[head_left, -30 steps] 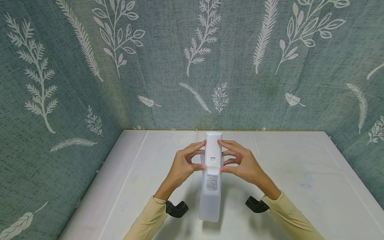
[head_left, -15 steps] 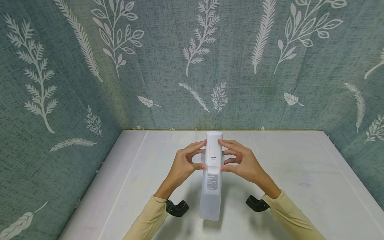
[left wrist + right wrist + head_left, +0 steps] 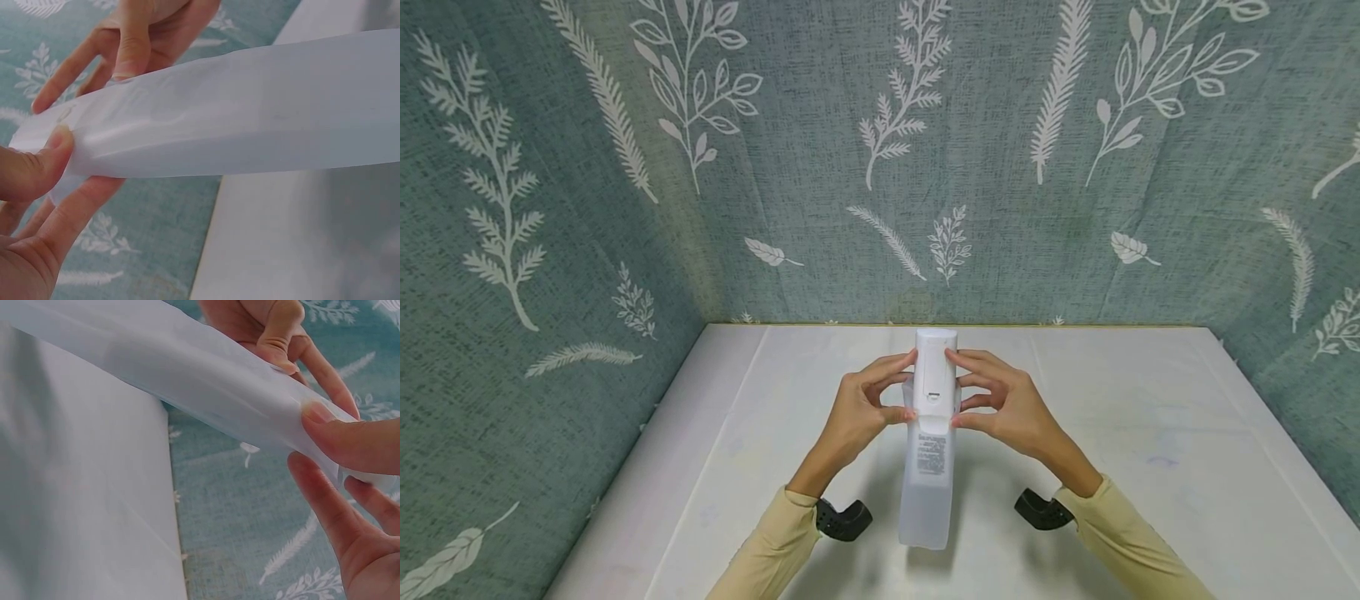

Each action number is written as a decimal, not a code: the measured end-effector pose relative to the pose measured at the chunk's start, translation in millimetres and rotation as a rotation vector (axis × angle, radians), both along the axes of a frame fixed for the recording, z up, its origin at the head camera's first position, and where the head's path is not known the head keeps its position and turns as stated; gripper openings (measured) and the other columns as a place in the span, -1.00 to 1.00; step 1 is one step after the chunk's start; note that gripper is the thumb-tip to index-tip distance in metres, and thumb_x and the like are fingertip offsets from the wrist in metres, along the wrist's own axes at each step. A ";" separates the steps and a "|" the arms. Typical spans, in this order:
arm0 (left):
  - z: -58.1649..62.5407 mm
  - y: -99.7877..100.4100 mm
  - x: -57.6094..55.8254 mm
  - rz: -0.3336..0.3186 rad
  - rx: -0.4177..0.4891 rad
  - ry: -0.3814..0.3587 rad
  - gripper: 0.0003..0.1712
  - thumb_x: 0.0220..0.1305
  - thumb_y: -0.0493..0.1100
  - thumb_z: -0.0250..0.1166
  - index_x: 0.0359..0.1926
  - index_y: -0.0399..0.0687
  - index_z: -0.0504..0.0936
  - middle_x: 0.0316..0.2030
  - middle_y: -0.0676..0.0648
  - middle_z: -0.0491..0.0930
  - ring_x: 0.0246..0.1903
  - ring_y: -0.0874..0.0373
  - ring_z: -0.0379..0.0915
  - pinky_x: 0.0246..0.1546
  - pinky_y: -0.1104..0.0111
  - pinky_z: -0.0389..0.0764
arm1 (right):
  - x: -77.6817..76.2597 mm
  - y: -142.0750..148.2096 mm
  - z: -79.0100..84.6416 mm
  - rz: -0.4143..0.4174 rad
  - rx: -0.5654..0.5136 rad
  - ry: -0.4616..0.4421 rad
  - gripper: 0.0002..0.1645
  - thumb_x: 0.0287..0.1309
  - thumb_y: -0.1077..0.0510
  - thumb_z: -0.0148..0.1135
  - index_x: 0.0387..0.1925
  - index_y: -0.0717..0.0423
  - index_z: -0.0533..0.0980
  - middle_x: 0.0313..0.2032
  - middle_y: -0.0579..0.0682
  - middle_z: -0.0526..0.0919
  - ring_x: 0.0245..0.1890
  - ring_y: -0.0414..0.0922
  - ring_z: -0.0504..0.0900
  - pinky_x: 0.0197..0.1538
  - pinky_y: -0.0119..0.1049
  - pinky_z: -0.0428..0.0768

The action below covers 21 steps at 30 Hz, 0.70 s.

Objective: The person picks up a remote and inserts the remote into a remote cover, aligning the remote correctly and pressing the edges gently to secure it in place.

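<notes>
In the head view, a white device (image 3: 936, 367) with a rounded top and a small slot near its lower part sticks out of a frosted plastic sleeve (image 3: 925, 508). Small dark print marks the sleeve below the device. My left hand (image 3: 867, 396) pinches the left edge, thumb low and fingers higher up. On the opposite edge my right hand (image 3: 1000, 400) pinches in the same way. Close up in the left wrist view, the sleeve (image 3: 250, 112) stretches away from both hands, its lower part hanging long and flat. The fingers behind the device are partly hidden.
A white table (image 3: 1120, 467) lies under the hands, with the sleeve's shadow on it. Behind it and at both sides hangs a green cloth (image 3: 820, 167) with white leaf prints. Black wrist devices (image 3: 842, 521) sit below both wrists.
</notes>
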<state>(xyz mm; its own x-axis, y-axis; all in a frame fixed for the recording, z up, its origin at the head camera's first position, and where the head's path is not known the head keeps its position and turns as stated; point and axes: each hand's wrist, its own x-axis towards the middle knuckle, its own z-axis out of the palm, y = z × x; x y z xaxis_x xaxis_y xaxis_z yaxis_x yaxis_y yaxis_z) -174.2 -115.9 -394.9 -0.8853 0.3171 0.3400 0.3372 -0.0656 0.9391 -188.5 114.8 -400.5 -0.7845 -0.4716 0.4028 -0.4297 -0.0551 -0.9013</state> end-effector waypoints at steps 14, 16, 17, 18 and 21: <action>-0.4 -0.9 0.1 0.015 -0.002 -0.014 -0.23 -0.08 -0.65 0.32 0.23 -0.20 0.45 0.20 -0.12 0.41 0.09 -0.06 0.43 -0.09 0.11 0.61 | 1.2 -2.2 0.2 -0.002 -0.010 -0.015 -0.02 -0.24 0.49 0.46 0.32 0.17 0.31 0.24 0.11 0.33 0.01 0.06 0.56 -0.14 -0.13 0.66; -0.5 -1.0 0.4 0.013 0.001 -0.018 -0.23 -0.08 -0.65 0.32 0.23 -0.21 0.46 0.20 -0.12 0.41 0.09 -0.06 0.43 -0.10 0.11 0.61 | 1.2 -2.2 -0.1 -0.001 -0.013 -0.017 -0.02 -0.24 0.49 0.46 0.31 0.18 0.31 0.23 0.11 0.33 0.00 0.05 0.56 -0.14 -0.14 0.66; -0.5 -1.0 0.5 0.013 0.003 -0.019 -0.23 -0.08 -0.65 0.32 0.23 -0.21 0.46 0.20 -0.13 0.41 0.09 -0.06 0.43 -0.10 0.12 0.62 | 1.0 -2.1 -0.4 0.001 -0.016 -0.017 -0.02 -0.24 0.49 0.46 0.31 0.18 0.31 0.23 0.12 0.33 0.00 0.05 0.56 -0.14 -0.14 0.66; -0.5 -1.1 0.5 0.013 0.003 -0.021 -0.23 -0.08 -0.65 0.32 0.23 -0.21 0.46 0.20 -0.12 0.41 0.09 -0.06 0.43 -0.10 0.13 0.62 | 1.1 -2.2 -0.6 0.002 -0.018 -0.018 -0.02 -0.24 0.49 0.46 0.31 0.19 0.31 0.23 0.12 0.33 0.00 0.04 0.56 -0.14 -0.14 0.66; -0.6 -1.3 0.7 0.013 0.004 -0.021 -0.23 -0.08 -0.66 0.31 0.23 -0.21 0.46 0.20 -0.13 0.41 0.09 -0.06 0.43 -0.11 0.16 0.62 | 1.2 -2.3 -0.9 0.006 -0.026 -0.020 -0.03 -0.25 0.48 0.46 0.31 0.20 0.32 0.23 0.13 0.34 0.00 0.04 0.57 -0.13 -0.12 0.66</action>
